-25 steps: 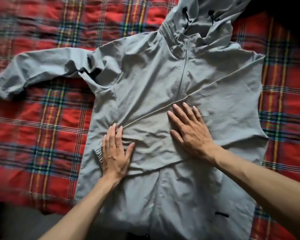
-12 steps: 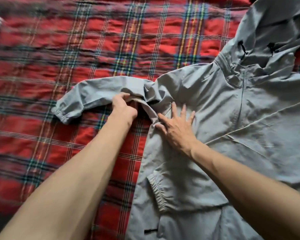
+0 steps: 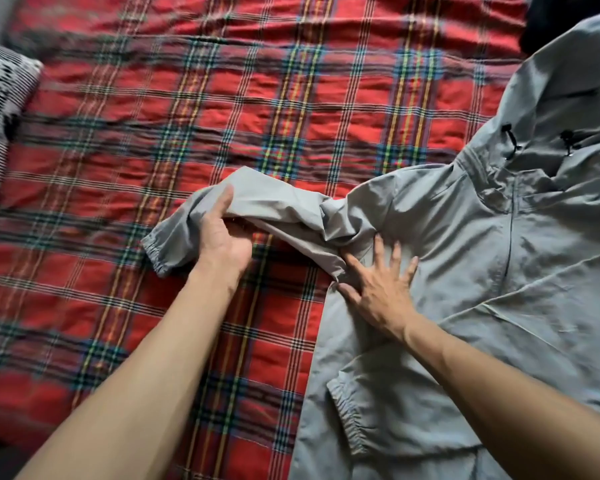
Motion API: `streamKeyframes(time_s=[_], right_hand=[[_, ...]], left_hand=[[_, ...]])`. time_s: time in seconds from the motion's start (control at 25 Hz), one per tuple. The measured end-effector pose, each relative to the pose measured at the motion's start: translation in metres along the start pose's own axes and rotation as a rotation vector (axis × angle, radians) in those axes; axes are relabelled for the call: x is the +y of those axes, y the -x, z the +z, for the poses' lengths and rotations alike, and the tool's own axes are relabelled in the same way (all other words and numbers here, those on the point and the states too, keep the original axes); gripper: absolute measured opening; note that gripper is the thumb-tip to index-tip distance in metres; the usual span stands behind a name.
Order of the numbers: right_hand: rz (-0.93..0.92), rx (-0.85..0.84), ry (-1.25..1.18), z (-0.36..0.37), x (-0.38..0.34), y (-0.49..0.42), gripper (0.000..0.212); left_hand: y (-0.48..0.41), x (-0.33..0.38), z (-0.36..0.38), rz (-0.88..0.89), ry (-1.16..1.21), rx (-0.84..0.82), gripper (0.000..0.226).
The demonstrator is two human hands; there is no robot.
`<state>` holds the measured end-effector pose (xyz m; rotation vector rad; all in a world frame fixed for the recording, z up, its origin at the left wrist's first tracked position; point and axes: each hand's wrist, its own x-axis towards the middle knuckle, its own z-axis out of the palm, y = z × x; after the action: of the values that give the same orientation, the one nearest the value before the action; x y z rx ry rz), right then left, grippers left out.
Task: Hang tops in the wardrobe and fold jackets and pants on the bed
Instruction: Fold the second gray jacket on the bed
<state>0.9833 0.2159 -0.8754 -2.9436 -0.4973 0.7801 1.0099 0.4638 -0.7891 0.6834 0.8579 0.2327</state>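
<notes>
A grey jacket (image 3: 482,271) lies front up on the plaid bedspread (image 3: 222,98). The left hand (image 3: 222,233) grips its sleeve (image 3: 274,209) near the cuff, thumb on top, fingers curled under, lifting it off the bed. The right hand (image 3: 378,289) presses flat, fingers spread, below the shoulder. A striped pillow (image 3: 0,98) sits at far left.

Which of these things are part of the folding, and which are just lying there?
In use: grey jacket; its sleeve, gripped by the left hand; right hand pressing the jacket flat; plaid bed underneath.
Lying about: black-and-white pillow; dark item, top right.
</notes>
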Motion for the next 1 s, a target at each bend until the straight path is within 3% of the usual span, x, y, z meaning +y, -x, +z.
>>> streamKeyframes(time_s=[0.16,0.24,0.36,0.48,0.64,0.72,0.8,0.88,1.0], right_hand=[[0.064,0.057,0.023,-0.033,0.004,-0.014,0.08],[0.057,0.173,0.002,-0.06,0.006,-0.03,0.069],[-0.123,0.326,-0.111,-0.09,-0.008,-0.049,0.054],[-0.299,0.331,-0.182,-0.104,-0.036,-0.058,0.062],[-0.593,0.298,-0.304,-0.115,-0.079,-0.06,0.056],[-0.687,0.366,-0.308,-0.114,-0.094,-0.058,0.045],[-0.641,0.459,-0.403,-0.118,-0.101,-0.06,0.03],[-0.518,0.43,-0.63,-0.131,-0.101,-0.066,0.027],[-0.48,0.254,-0.849,-0.152,-0.097,-0.074,0.018]], left_hand=[[0.011,-0.003,-0.02,0.188,-0.349,-0.066,0.026],[0.013,-0.002,-0.03,0.225,-0.441,-0.025,0.036],[0.013,0.002,-0.038,0.239,-0.519,-0.052,0.051],[0.015,0.004,-0.039,0.258,-0.538,-0.044,0.062],[0.015,0.002,-0.034,0.357,-0.488,0.02,0.047],[0.016,0.002,-0.03,0.37,-0.49,-0.009,0.047],[0.018,0.004,-0.028,0.36,-0.481,-0.043,0.061],[0.017,0.004,-0.028,0.357,-0.473,-0.043,0.064],[0.018,0.003,-0.015,0.315,-0.446,-0.029,0.034]])
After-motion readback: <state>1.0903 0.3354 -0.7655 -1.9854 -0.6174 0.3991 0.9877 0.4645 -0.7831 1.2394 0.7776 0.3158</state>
